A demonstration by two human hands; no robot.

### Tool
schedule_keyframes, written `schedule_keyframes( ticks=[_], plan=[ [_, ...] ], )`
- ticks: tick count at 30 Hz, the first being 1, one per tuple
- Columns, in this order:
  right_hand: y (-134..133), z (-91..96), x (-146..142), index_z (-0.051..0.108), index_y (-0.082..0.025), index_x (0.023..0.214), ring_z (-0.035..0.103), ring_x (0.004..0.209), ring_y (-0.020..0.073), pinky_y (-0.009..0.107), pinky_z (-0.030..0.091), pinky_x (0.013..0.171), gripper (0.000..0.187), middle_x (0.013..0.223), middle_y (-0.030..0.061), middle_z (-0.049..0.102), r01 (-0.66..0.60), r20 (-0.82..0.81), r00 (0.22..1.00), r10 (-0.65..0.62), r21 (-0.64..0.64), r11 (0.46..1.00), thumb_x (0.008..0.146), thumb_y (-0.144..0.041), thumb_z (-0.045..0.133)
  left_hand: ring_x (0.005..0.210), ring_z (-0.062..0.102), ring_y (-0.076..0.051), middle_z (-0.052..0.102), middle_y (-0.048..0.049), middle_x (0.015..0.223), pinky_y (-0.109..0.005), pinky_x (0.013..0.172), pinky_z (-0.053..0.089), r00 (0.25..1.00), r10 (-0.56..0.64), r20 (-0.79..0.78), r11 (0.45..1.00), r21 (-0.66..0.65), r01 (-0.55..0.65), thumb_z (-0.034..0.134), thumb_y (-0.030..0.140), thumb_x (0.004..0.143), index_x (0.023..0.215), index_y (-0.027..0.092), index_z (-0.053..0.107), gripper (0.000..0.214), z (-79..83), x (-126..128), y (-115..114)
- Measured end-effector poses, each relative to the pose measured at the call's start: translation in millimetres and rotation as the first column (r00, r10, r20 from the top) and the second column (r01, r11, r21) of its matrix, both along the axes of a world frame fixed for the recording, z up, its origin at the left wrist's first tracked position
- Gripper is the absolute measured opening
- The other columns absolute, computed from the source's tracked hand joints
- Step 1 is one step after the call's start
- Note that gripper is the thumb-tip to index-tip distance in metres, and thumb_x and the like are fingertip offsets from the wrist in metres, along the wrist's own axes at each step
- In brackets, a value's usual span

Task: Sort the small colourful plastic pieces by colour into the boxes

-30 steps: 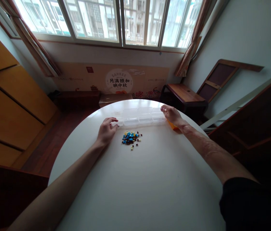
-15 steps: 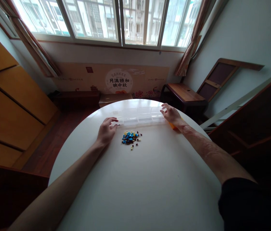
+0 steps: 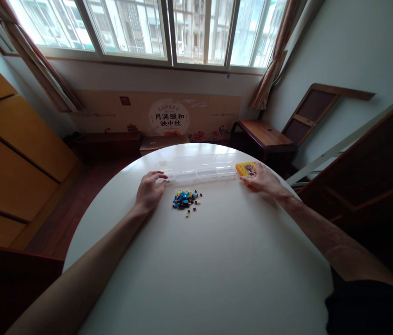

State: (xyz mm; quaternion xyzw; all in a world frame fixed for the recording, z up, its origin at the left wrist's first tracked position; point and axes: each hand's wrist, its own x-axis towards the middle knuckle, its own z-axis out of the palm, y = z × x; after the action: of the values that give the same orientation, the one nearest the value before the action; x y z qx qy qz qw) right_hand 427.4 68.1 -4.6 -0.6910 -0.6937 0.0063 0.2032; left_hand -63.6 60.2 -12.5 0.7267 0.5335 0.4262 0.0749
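Note:
A clear plastic compartment box point(image 3: 201, 174) lies along the far part of the white round table. My left hand point(image 3: 150, 190) is at its near left corner, thumb and curled fingers closed around the edge. Over at the right end, my right hand point(image 3: 265, 179) grips a small orange-yellow box point(image 3: 246, 169) with printing on top; its thumb is at the near side and the fingers are on the far side. Between my hands, nearer to me, sits a pile of small blue, yellow and dark brown building bricks point(image 3: 184, 200), with several loose ones on its right.
The white table point(image 3: 203, 270) has a rounded far edge. Beyond it, a wooden chair point(image 3: 266, 132) stands at the back right, and a printed cardboard panel point(image 3: 112, 111) leans under the window. Yellow cabinets point(image 3: 15, 153) are on the left.
My right hand has moved from the clear box's right end onto the orange-yellow box and closed on it. My left hand stays at the left corner. The view has shifted slightly.

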Motion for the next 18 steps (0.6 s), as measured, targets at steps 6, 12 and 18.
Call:
schedule_keyframes(
  ticks=[6,12,18],
  plan=[
    [-10.2,9.0,1.6,0.056,-0.011,0.147,0.07,0.121,0.0388,0.044,0.056,0.1,0.084,0.133,0.0233,0.071,0.066,-0.013,0.998,-0.066,-0.03,0.997,0.084,-0.061,0.081,0.122,0.069,-0.034,0.074,-0.0119,0.128,-0.053,0.114,0.053,1.0,0.015,-0.01,1.0,0.002,-0.015,0.067,0.031,0.094,0.103,0.022,0.078,0.017,6.3,3.2,-2.8],
    [-27.8,33.9,6.8,0.054,-0.014,0.153,0.071,0.123,0.0385,0.043,0.057,0.101,0.089,0.14,0.0222,0.07,-0.006,-0.092,0.996,0.002,-0.038,0.999,0.082,-0.058,0.084,0.125,0.069,-0.032,0.074,-0.0121,0.131,-0.043,0.093,0.061,0.996,0.052,0.069,0.997,0.051,-0.055,0.057,0.025,0.095,0.111,0.02,0.076,0.025,14.7,6.9,-8.1],
    [-52.7,56.5,-33.2,0.055,-0.021,0.153,0.073,0.123,0.0352,0.045,0.059,0.106,0.083,0.144,0.0167,0.069,-0.322,-0.273,0.914,0.301,-0.038,0.946,0.081,-0.048,0.087,0.102,0.074,-0.027,0.077,-0.0106,0.121,-0.038,0.081,0.061,0.993,0.042,0.108,0.999,0.005,-0.043,0.062,0.033,0.097,0.11,0.02,0.076,0.023,27.2,16.2,-19.0]
  ],
)
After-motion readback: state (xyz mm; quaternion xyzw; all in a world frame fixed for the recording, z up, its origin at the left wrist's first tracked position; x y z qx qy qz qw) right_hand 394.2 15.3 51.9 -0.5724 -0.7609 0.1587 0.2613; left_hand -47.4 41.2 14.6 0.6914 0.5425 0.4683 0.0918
